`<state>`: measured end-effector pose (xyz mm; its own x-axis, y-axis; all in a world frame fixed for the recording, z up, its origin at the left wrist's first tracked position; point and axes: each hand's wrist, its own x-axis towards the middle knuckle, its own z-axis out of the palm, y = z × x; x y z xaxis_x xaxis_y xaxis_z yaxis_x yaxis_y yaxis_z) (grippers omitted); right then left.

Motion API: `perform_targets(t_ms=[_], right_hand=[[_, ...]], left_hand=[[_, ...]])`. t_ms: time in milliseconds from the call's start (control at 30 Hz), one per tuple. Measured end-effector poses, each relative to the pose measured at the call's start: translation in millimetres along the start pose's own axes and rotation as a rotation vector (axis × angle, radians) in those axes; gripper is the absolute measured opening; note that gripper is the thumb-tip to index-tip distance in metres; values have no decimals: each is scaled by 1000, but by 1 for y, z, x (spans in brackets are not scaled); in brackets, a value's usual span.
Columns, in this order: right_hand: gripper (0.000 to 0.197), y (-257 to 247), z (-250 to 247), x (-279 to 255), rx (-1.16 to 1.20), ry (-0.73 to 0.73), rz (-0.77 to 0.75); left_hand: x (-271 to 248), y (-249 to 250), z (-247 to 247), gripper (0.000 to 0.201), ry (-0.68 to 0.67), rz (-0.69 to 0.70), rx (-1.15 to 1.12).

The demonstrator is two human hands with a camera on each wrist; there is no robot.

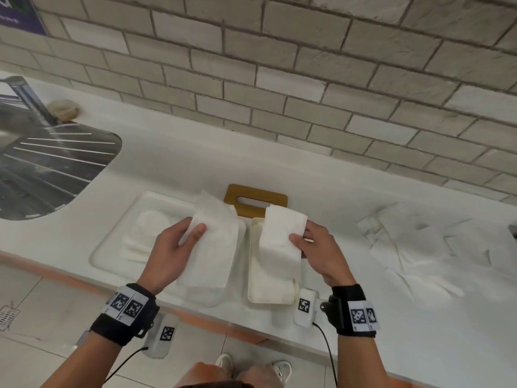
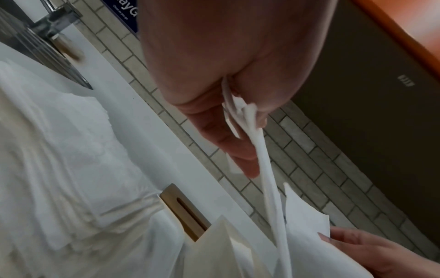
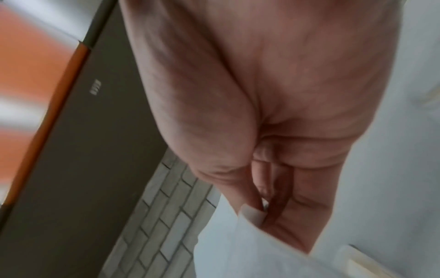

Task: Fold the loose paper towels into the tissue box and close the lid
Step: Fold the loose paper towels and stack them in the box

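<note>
The cream tissue box [image 1: 268, 301] stands open near the counter's front edge. Its wooden lid [image 1: 256, 200] with a slot lies flat behind it; the lid [image 2: 183, 212] also shows in the left wrist view. My right hand [image 1: 303, 233] grips a folded stack of paper towels [image 1: 279, 242] that stands on end in the box. My left hand [image 1: 193, 228] pinches another folded paper towel [image 1: 215, 233] between thumb and fingers, just left of the box. In the wrist views, the towel [image 2: 264, 169] hangs edge-on from the left hand [image 2: 240, 116], and the right hand [image 3: 262, 206] holds white paper [image 3: 238, 254].
A shallow white tray [image 1: 112, 247] with more towels [image 1: 148, 228] lies under my left hand. Loose crumpled towels [image 1: 419, 242] are spread on the counter at the right. A steel sink drainer [image 1: 50, 163] is at far left. A brick wall [image 1: 307, 93] backs the counter.
</note>
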<state>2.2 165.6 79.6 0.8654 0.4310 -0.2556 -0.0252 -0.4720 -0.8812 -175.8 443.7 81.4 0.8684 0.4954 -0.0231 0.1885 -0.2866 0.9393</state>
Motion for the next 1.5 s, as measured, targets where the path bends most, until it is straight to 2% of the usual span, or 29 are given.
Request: perform_targets(t_ms=[100, 233, 267, 333, 400, 467, 500, 600, 667, 767, 867, 900, 967, 1033, 1067, 1133, 1167, 1233, 1333, 1433, 1500], right_hand=[[34, -8, -5, -2, -18, -22, -33], [31, -4, 12, 19, -227, -36, 5], [35, -4, 17, 22, -268, -35, 25], [59, 0, 25, 20, -282, -11, 61], [84, 6, 32, 8, -179, 20, 70], [96, 16, 42, -13, -117, 29, 4], [96, 23, 47, -21, -128, 23, -33], [73, 41, 59, -28, -193, 25, -73], [58, 44, 57, -27, -163, 42, -16], [55, 39, 49, -26, -158, -22, 55], [61, 29, 48, -34, -430, -117, 58], [60, 26, 46, -40, -526, -99, 42], [45, 13, 42, -53, -626, 77, -55], [35, 0, 39, -65, -495, 239, -164], [39, -6, 41, -68, -327, 230, -175], [43, -16, 52, -71, 33, 93, -95], [41, -16, 59, -70, 107, 61, -71], [32, -8, 75, -63, 98, 104, -93], [25, 8, 87, -54, 86, 265, -119], [20, 17, 80, -54, 103, 437, -81], [15, 23, 72, -60, 147, 474, -80]], left_hand=[[-1, 4, -1, 57, 2, 34, -63], [-5, 15, 11, 48, -34, 58, -113], [-7, 16, 14, 44, -45, 59, -120], [-9, 18, 20, 39, -56, 62, -135], [-12, 18, 22, 34, -50, 55, -152], [-15, 15, 22, 31, -49, 51, -173], [-16, 15, 23, 32, -51, 52, -179], [-16, 14, 23, 34, -42, 39, -184], [-15, 16, 26, 36, -48, 44, -172], [-13, 16, 31, 40, -50, 61, -180], [-12, 15, 34, 40, -86, 49, -179], [-13, 16, 36, 39, -102, 51, -179], [-15, 20, 39, 26, -118, 58, -197], [-19, 29, 45, 23, -146, 48, -286], [-21, 33, 49, 27, -177, 43, -322], [-23, 34, 61, 32, -248, 32, -316], [-23, 34, 69, 33, -272, 31, -287], [-25, 30, 86, 35, -274, 12, -252], [-23, 24, 105, 29, -240, -1, -224], [-17, 27, 116, 28, -172, 8, -216], [-14, 32, 116, 26, -123, 23, -285]])
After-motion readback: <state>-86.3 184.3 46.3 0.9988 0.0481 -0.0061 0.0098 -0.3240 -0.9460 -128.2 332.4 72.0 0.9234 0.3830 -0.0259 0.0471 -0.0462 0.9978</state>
